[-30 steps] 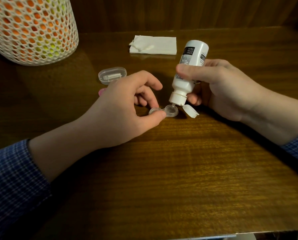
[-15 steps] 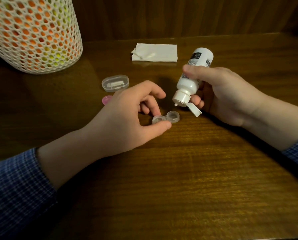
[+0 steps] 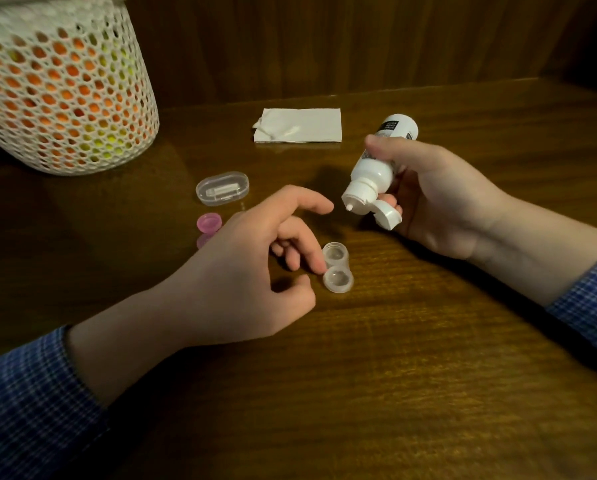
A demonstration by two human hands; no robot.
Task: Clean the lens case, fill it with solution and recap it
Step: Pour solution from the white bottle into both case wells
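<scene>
The lens case sits uncapped on the desk, your left hand loose-fingered, one fingertip touching its side, probably to steady it. Your right hand wraps its grip around the solution bottle, nozzle tilted down, flip cap open, ready to pour.

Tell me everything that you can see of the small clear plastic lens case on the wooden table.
The small clear plastic lens case has two round wells joined side by side, one farther from the person, one nearer. Both are uncapped and face up; whether they hold liquid I cannot tell. It lies flat on the dark wooden table, below and in front of the white solution bottle. A fingertip of the left hand seems to touch its left side.
</scene>
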